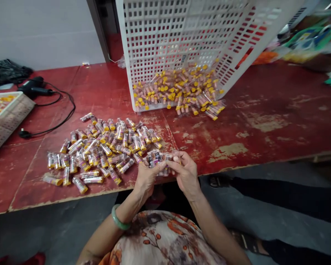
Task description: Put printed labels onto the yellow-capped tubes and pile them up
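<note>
My left hand (148, 176) is closed on several printed plastic sleeves (155, 157), fanned out flat over the table's front edge. Close beside it, my right hand (187, 173) pinches a small clear tube (177, 157) with pale pink contents. The fingers of my right hand also reach the sleeves' right end; whether they grip them I cannot tell. Left of my hands lies a loose spread of tubes with yellow caps and printed wraps (107, 147). Behind my hands, unwrapped pink tubes with yellow caps (179, 86) are heaped in a white crate tipped on its side (128, 66).
The red table (264, 99) has worn patches. At left are a white basket of yellow-capped items (9, 123), a black heat gun (34, 86) with its cord, and a black plastic bag (9, 70). Another person's legs (278, 195) extend in at right.
</note>
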Demonstrator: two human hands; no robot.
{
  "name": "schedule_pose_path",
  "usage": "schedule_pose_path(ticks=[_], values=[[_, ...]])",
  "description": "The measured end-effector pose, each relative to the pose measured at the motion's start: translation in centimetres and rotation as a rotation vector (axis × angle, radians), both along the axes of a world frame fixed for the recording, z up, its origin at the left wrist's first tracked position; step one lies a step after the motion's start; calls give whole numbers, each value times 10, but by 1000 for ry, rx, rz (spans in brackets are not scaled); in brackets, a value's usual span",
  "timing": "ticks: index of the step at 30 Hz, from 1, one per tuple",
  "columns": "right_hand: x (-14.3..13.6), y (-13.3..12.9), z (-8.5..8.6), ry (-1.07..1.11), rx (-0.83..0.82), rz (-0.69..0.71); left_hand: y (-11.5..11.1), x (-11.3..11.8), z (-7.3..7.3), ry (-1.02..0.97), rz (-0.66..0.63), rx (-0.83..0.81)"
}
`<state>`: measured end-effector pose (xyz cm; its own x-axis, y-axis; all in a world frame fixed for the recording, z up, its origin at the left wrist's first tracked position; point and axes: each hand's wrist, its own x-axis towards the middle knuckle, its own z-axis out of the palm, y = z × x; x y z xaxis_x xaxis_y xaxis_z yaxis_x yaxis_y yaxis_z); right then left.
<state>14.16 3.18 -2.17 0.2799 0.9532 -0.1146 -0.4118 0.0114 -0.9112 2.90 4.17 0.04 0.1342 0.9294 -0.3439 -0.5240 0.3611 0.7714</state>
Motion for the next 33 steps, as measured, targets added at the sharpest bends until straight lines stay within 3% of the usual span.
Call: schedule_pose_path(ticks=[3,7,11,14,18,21,25,33], values=[[-1,6,3,-47,-14,-30,-4,-6,2,-13,-26,-43],[6,12,8,-142,3,50,-4,-16,3,6,-89,-124],[18,-2,9,-266,97,93,1,-21,-1,-4,18,-210],[25,-27,4,-405,145,129,5,-20,-3,-92,122,-170],[22,-54,0,-851,295,49,4,-16,0,-134,151,-174],[15,-59,2,-1095,488,2,2,-13,4,-151,125,-191],[7,-54,4,-1241,589,-45,-1,-10,7,-203,99,-156],[0,-54,5,-1341,591,-253,-5,-5,7,-261,88,-184]])
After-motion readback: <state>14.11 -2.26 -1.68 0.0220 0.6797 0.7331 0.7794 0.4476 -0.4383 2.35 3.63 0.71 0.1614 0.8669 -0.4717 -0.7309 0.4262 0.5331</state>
